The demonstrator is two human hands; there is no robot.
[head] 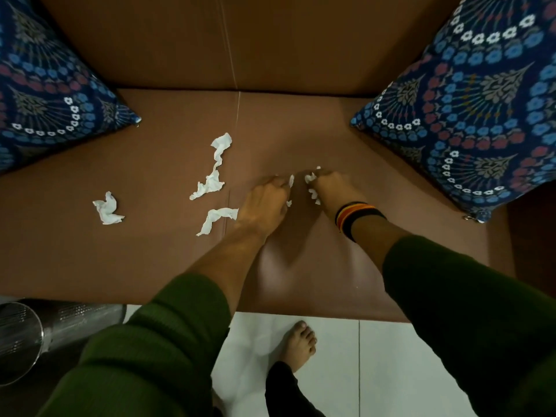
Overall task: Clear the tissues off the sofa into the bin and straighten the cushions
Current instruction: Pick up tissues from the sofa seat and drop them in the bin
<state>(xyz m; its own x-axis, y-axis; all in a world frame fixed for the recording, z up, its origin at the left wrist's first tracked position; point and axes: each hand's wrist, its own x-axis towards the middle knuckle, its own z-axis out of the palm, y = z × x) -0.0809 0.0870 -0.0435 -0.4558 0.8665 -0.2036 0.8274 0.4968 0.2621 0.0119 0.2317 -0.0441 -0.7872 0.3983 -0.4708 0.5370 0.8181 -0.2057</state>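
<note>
Tissues lie scattered on the brown sofa seat (150, 266): a crumpled wad (107, 208) to the left, a long twisted strip (214, 170) near the centre seam, and a shorter strip (217, 219) just beside the left hand (264, 203). Both hands rest on the seat close together. The left hand is clenched over white scraps (290, 181) that show at its fingers; the right hand (331, 188) is clenched on further scraps (311, 179). Risk: the scraps are small and torn, so pieces may slip from either fist during transfer to the bin (21, 341), which stands on the floor at the left, below the seat edge. Loose fragments could also fall onto the white floor tiles (406, 356). The seat appears smooth and leather-like, offering little grip, so thin paper may slide rather than gather. The tissue is soft, creased and irregular. Two patterned blue cushions, the left cushion (45, 85) and the right cushion (481, 115), lean at angles in the corners and are not yet straightened.
</note>
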